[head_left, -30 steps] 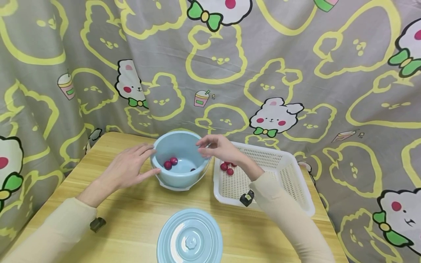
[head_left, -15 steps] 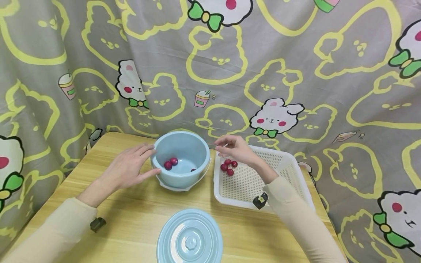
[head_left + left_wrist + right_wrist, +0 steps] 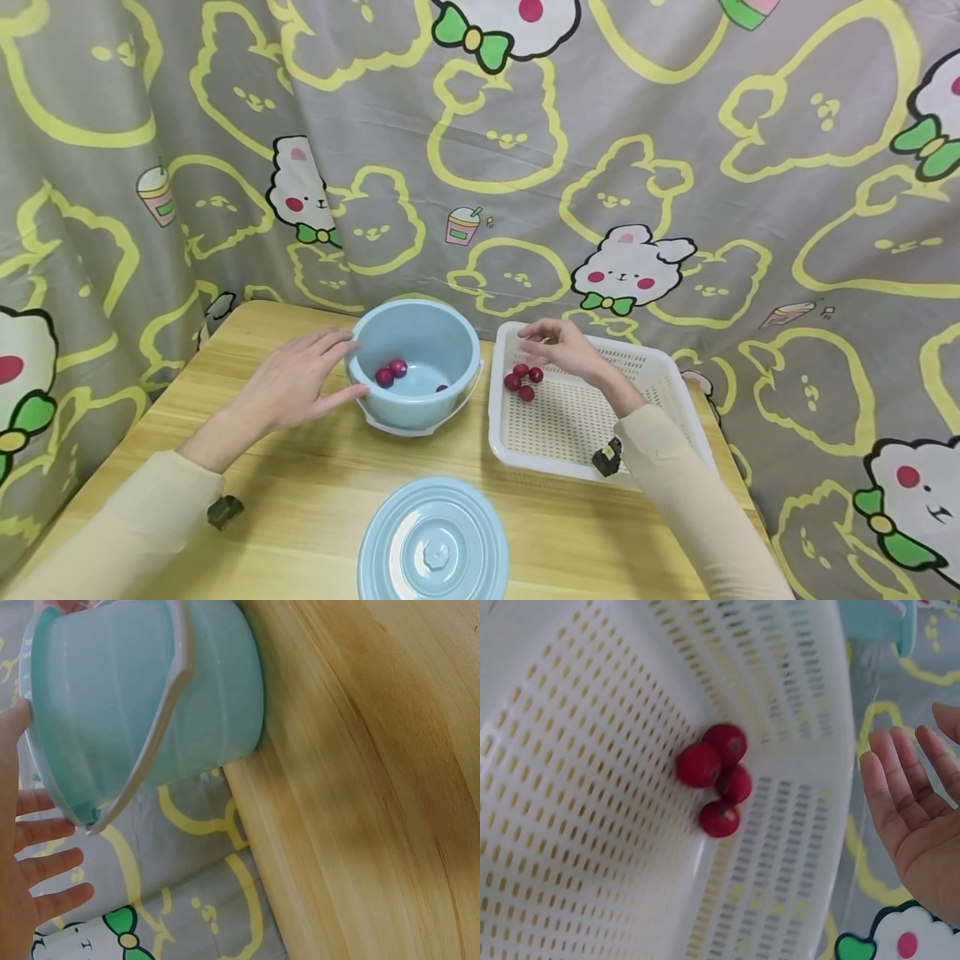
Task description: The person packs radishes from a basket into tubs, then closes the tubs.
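A light blue bucket (image 3: pixel 415 410) with a pale handle (image 3: pixel 161 724) stands on the table, its mouth upward. In it lie two dark red, plum-like fruits (image 3: pixel 385 377), and a third is mostly hidden by the near rim. My left hand (image 3: pixel 288 385) rests against the bucket's left rim, thumb and fingers spread. To the right, a white slotted basket (image 3: pixel 536 461) holds several of the same red fruits (image 3: pixel 698 765) clustered in its far left corner. My right hand (image 3: pixel 568 350) hovers above that basket, fingers loosely bent, with nothing in it.
A round light blue lid (image 3: pixel 435 554) lies on the wooden table (image 3: pixel 300 517) at the near side, in front of the bucket. Behind the table hangs a grey patterned curtain (image 3: pixel 405 100), close to the bucket and basket.
My right hand has moved rightward from over the bucket's right rim to above the basket, uncovering the fruits there. My left hand has stayed at the bucket's rim.
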`<state>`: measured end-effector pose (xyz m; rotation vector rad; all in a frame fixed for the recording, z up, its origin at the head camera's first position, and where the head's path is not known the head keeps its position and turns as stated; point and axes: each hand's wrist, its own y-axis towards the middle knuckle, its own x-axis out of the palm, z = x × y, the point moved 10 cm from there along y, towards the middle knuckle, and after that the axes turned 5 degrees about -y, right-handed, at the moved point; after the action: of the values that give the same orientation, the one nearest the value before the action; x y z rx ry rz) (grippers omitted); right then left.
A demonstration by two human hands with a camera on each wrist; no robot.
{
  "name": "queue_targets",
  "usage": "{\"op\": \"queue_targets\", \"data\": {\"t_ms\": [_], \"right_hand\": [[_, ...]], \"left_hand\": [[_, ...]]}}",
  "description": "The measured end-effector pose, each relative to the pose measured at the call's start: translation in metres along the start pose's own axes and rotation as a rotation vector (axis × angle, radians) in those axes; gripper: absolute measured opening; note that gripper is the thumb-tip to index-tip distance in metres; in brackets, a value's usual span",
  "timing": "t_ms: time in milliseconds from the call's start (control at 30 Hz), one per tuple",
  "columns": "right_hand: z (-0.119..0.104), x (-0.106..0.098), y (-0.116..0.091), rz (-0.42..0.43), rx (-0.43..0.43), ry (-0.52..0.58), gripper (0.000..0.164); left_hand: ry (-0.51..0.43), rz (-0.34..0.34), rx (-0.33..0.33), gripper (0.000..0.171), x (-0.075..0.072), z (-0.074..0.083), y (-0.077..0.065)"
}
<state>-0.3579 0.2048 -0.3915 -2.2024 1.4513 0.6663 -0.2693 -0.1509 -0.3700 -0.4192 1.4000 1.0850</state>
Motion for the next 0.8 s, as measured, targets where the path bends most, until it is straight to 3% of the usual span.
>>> {"op": "queue_targets", "data": {"t_ms": [367, 800], "right_hand": [[0.036, -0.003, 0.006, -0.02, 0.081, -0.048, 0.042], [0.068, -0.008, 0.015, -0.05, 0.185, -0.135, 0.038]], "left_hand": [[0.004, 0.0, 0.01, 0.073, 0.0, 0.001, 0.0], [0.001, 0.006, 0.016, 0.074, 0.0, 0.0, 0.0]]}}
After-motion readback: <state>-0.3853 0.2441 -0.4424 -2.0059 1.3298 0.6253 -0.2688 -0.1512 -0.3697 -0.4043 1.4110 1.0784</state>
